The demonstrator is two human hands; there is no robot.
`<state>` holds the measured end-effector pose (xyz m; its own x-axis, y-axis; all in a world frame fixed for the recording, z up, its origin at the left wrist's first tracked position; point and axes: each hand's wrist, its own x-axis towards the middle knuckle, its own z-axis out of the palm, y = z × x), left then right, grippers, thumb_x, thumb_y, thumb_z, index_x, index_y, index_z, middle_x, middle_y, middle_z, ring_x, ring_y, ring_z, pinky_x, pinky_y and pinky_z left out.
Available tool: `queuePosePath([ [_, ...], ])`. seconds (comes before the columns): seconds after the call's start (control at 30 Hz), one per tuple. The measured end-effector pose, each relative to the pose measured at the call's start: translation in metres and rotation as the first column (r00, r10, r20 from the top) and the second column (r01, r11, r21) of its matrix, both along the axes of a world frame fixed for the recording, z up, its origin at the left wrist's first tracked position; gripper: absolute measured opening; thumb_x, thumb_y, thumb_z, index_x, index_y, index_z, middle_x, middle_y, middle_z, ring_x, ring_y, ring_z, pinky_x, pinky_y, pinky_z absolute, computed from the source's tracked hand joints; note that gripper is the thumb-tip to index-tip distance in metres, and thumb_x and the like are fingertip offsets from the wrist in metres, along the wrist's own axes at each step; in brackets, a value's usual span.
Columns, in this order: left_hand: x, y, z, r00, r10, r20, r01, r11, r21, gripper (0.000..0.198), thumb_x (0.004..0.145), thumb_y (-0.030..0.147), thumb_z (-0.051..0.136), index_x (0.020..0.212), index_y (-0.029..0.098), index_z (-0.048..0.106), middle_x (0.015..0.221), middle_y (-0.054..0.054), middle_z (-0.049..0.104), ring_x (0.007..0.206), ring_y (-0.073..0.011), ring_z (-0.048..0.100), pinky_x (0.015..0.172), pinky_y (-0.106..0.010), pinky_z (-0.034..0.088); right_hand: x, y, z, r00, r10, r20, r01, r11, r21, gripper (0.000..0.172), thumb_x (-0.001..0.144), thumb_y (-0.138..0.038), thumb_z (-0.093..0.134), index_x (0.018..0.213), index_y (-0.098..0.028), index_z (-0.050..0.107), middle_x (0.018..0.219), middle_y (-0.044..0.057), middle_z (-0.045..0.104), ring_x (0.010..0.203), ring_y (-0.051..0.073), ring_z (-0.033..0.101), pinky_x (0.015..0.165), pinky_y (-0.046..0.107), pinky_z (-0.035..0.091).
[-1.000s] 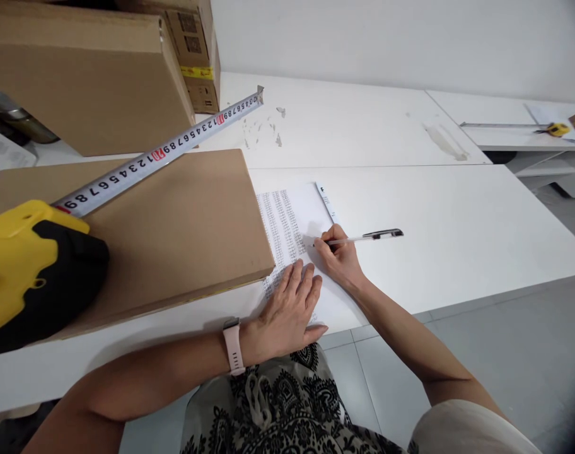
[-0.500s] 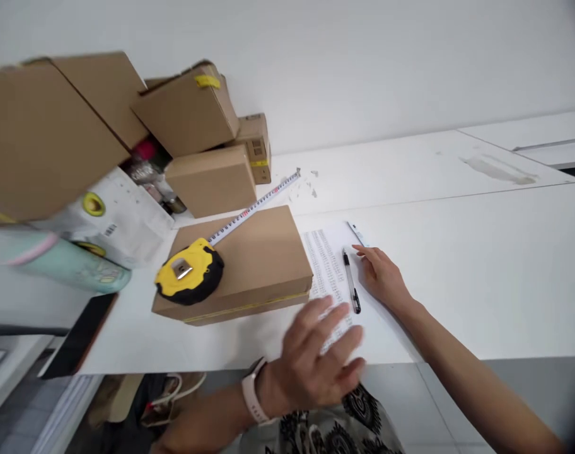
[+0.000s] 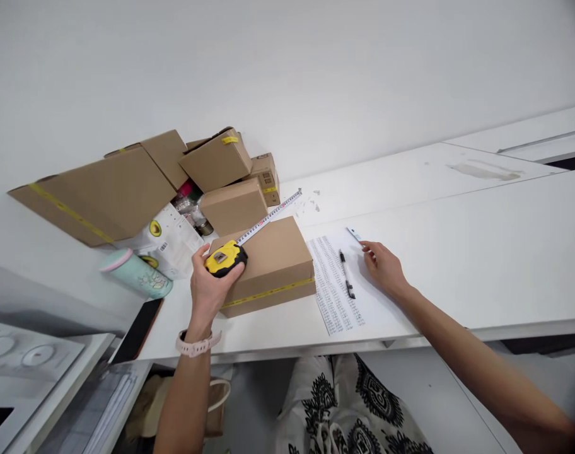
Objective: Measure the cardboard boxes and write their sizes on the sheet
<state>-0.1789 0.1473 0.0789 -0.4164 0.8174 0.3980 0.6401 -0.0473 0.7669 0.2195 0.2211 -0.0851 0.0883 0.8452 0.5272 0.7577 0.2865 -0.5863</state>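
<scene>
My left hand [image 3: 210, 284], with a pale watch band on its wrist, is closed around a yellow and black tape measure [image 3: 220, 260]. The tape measure rests on top of a closed cardboard box [image 3: 273, 252]. Its extended blade [image 3: 271, 216] crosses the box and reaches past the far side. Right of the box lies a printed sheet of paper [image 3: 326, 284] with a black-and-clear pen [image 3: 346, 272] on it. My right hand [image 3: 384, 268] rests over the sheet's right part, fingers curled at the near end of a thin whitish-blue strip [image 3: 354, 236]; its kind is unclear.
More cardboard boxes [image 3: 233, 205] are stacked at the back left. By them are a white avocado-print package [image 3: 174, 243], a mint-green tumbler [image 3: 139, 272] lying tilted, and a dark flat object [image 3: 139, 331] at the white table's [image 3: 458, 271] left edge.
My left hand has moved left from the table's front edge and taken hold of the tape measure. The view has shifted; my right hand stays near the strip.
</scene>
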Motion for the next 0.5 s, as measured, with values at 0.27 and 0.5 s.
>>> queuePosePath([
  [0.27, -0.053, 0.005, 0.044, 0.871, -0.141, 0.471, 0.123, 0.99, 0.07, 0.061, 0.058, 0.057, 0.078, 0.105, 0.02, 0.064, 0.094, -0.001, 0.067, 0.081, -0.0177, 0.064, 0.067, -0.026, 0.054, -0.011, -0.015, 0.057, 0.978, 0.052, -0.2, -0.031, 0.994, 0.108, 0.034, 0.093, -0.03, 0.048, 0.121, -0.021, 0.066, 0.107, 0.013, 0.073, 0.083, 0.024, 0.068, 0.072, 0.041, 0.056],
  [0.5, -0.085, 0.006, 0.055, 0.835, -0.089, 0.544, 0.199, 0.969, -0.147, 0.049, 0.058, 0.05, 0.084, 0.091, 0.015, 0.073, 0.085, -0.002, 0.075, 0.077, -0.0205, 0.065, 0.065, -0.028, 0.057, -0.047, -0.006, 0.107, 0.867, 0.248, -0.432, -0.194, 0.967, 0.166, 0.038, 0.1, -0.041, 0.047, 0.128, -0.023, 0.065, 0.127, 0.013, 0.071, 0.113, 0.027, 0.067, 0.093, 0.048, 0.056],
])
